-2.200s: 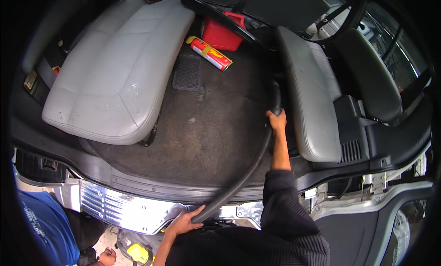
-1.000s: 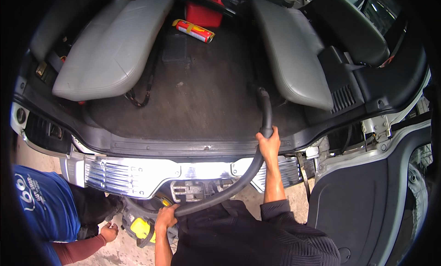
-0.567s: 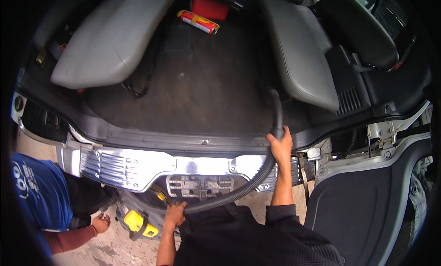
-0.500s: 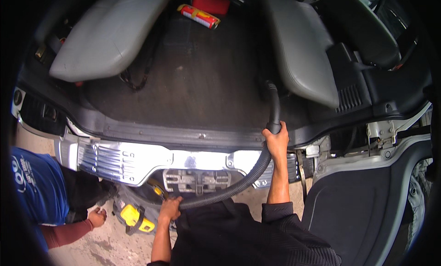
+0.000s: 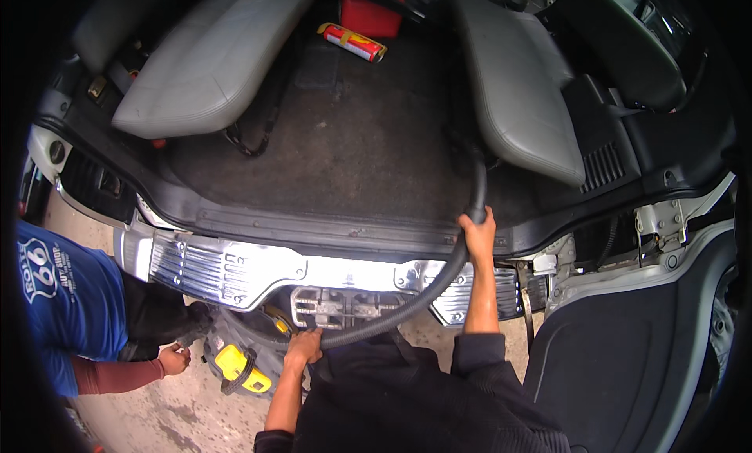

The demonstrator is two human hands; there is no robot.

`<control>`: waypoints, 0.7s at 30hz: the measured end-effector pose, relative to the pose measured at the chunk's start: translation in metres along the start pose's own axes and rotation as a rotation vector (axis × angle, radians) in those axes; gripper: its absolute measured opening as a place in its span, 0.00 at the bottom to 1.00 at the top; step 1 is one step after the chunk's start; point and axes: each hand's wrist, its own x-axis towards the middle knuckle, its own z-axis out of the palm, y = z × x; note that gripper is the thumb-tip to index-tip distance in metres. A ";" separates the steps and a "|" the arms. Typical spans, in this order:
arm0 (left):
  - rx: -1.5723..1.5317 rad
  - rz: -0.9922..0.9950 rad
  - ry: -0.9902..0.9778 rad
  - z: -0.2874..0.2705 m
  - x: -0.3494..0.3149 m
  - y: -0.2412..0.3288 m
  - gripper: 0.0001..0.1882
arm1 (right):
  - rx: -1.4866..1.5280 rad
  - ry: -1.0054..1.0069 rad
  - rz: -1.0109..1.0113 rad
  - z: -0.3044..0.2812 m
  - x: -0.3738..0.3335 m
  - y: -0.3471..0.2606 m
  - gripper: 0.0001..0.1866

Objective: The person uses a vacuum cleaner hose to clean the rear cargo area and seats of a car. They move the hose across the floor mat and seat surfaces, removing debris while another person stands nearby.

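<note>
A black ribbed vacuum hose (image 5: 419, 303) curves across the chrome rear bumper (image 5: 345, 273) of a vehicle. My right hand (image 5: 479, 230) is closed round the hose's smooth wand end, just above the door sill. From there the wand reaches to the dark carpeted floor (image 5: 337, 159) beside the right grey seat (image 5: 521, 85); its tip is hidden in shadow by that seat. Lower down, my left hand (image 5: 305, 346) grips the same hose near my body. Behind this hand the hose runs toward a black and yellow vacuum cleaner (image 5: 243, 368) on the ground.
A person in a blue shirt (image 5: 74, 304) is at the left, one hand (image 5: 174, 359) near the vacuum cleaner. Another grey seat (image 5: 211, 69) stands left inside. A red and yellow canister (image 5: 352, 43) and a red box (image 5: 370, 16) lie deeper in. The open door panel (image 5: 619, 351) is at right.
The view has shifted a little, so the interior sits slightly lower and farther right. Both my hands keep their hold on the hose, and the wand stays beside the right seat.
</note>
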 end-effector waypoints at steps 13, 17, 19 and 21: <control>-0.021 -0.016 -0.002 0.024 0.006 0.008 0.28 | -0.100 -0.095 0.040 -0.032 -0.027 -0.014 0.34; -0.065 0.046 -0.086 0.025 0.025 -0.001 0.28 | -0.265 -0.099 -0.111 -0.054 -0.038 -0.009 0.31; -0.073 0.062 -0.078 0.036 0.022 -0.008 0.28 | -0.392 -0.116 -0.212 -0.089 -0.084 -0.009 0.30; -0.083 0.073 0.157 0.049 0.018 -0.009 0.28 | -0.367 -0.208 0.013 -0.115 -0.112 -0.013 0.31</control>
